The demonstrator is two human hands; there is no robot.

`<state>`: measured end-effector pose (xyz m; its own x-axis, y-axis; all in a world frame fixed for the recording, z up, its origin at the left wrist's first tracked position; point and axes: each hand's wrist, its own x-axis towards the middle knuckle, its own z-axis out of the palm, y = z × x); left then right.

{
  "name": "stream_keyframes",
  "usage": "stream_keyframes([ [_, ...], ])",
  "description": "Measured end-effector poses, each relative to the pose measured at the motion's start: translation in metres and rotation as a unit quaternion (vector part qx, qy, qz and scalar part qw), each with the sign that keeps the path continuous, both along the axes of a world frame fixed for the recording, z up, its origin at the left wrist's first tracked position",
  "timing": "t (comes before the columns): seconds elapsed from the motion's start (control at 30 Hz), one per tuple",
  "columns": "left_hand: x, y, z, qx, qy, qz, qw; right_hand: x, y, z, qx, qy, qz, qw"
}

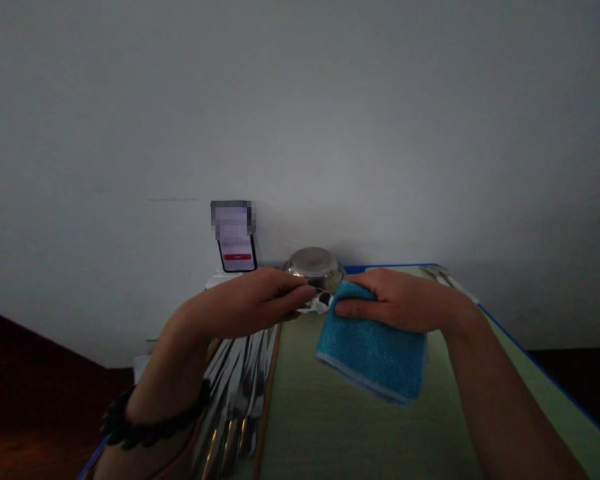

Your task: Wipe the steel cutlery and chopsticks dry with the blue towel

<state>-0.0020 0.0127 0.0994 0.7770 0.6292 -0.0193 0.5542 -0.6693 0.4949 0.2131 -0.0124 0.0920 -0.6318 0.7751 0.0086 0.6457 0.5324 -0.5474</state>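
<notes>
My left hand [260,301], with a dark beaded bracelet on its wrist, is closed on a shiny metal spoon [323,302]. The spoon's rounded end points right, while its handle is hidden in the fingers. My right hand [397,298] grips a folded blue cloth [375,353] between thumb and fingers. The cloth hangs down over the table and its upper edge is right beside the spoon. Just behind both hands, an upturned metal bowl [314,261] rests near the wall.
Several metal knives and other cutlery [237,387] lie in a wooden-edged tray at the left. A phone [237,240] leans upright against the wall [380,133]. Forks [436,272] lie at the far right edge of the pale green table [330,427], which has a blue border.
</notes>
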Motion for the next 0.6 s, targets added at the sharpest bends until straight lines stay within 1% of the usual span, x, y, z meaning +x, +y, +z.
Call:
stream_keyframes([
  [0.23,-0.011,0.002,-0.002,-0.031,0.015,0.037,0.999,0.005,-0.003,0.003,-0.047,0.006,-0.016,0.999],
  [0.3,-0.015,0.004,-0.004,-0.036,0.007,0.041,0.998,0.007,-0.004,0.004,-0.069,0.007,-0.025,0.997],
  [0.37,-0.019,0.007,-0.007,-0.048,-0.010,0.036,0.998,0.009,-0.005,0.004,-0.074,0.003,-0.034,0.997],
  [0.47,-0.020,0.012,-0.009,-0.042,-0.038,0.024,0.998,0.011,-0.004,0.003,-0.034,0.005,-0.048,0.998],
  [0.53,-0.018,0.014,-0.010,-0.001,-0.050,0.028,0.998,0.011,-0.002,0.001,0.007,0.006,-0.063,0.998],
  [0.6,-0.013,0.014,-0.009,0.050,-0.051,0.044,0.997,0.011,0.000,0.000,0.040,-0.002,-0.083,0.996],
])
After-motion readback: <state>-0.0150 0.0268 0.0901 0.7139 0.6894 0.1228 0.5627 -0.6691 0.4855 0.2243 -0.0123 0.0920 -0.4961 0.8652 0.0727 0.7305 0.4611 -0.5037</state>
